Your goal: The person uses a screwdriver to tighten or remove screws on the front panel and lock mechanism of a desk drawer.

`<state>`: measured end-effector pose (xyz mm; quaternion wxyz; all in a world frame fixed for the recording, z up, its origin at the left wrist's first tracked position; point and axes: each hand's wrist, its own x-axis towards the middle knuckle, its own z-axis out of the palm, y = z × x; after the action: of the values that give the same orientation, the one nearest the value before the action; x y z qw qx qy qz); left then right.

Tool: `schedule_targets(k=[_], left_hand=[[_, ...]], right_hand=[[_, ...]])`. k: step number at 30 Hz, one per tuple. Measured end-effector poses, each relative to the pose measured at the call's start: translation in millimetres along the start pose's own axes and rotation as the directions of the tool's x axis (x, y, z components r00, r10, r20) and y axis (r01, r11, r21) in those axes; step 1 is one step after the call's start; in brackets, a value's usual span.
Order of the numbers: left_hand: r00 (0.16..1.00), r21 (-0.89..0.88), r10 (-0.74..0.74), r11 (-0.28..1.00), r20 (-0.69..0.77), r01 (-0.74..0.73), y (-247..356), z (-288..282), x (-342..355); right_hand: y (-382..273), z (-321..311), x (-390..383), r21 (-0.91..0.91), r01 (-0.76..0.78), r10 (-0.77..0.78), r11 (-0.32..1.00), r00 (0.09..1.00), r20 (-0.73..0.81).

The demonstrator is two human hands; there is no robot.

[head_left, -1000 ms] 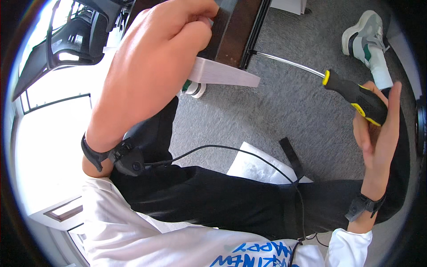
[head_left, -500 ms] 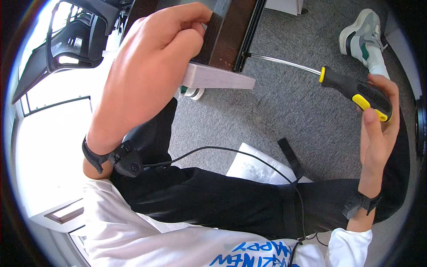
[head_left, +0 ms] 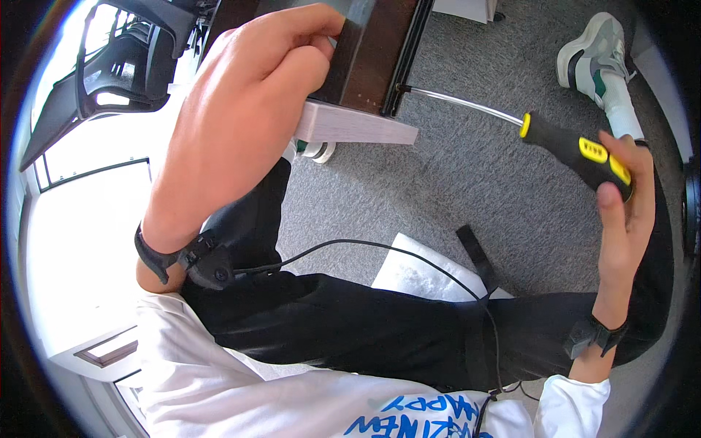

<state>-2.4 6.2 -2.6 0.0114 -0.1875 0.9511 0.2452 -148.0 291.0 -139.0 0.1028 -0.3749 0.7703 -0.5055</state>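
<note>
My left hand (head_left: 230, 120) is curled over a dark brown wooden piece (head_left: 358, 55), its fingertips partly hidden. A pale wooden block (head_left: 358, 128) sits at the piece’s near end, below my knuckles. Along the piece’s right side runs a black rail (head_left: 409, 47). My right hand (head_left: 621, 212) grips the black and yellow handle of a screwdriver (head_left: 555, 142), thumb and fingers around its end. The shaft reaches left to the rail’s near end, where the tip touches a small dark fitting.
Black chairs (head_left: 120, 66) stand at the upper left. A white sheet (head_left: 416, 270) lies on the grey carpet (head_left: 365, 190). A black cable (head_left: 343, 241) loops over my legs. My shoe (head_left: 591, 51) is at upper right; a white object (head_left: 467, 9) is beyond the rail.
The screwdriver handle has turned, showing different yellow inserts, and my right fingers and thumb have shifted around it. My left hand and the wooden piece moved slightly left.
</note>
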Motion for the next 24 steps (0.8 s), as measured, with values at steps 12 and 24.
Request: schedule_targets(k=[12,24], left_hand=[[1.000,0.047,0.019,0.999,-0.016,-0.019,-0.9,0.0,-2.0],[1.000,0.151,-0.012,0.988,0.001,0.012,4.7,-0.7,1.0]], right_hand=[[-3.1,17.9,-8.2,0.648,-0.447,0.392,0.617,0.888,0.239],[2.3,10.4,-10.9,0.015,0.181,-0.181,0.983,0.984,-0.004]])
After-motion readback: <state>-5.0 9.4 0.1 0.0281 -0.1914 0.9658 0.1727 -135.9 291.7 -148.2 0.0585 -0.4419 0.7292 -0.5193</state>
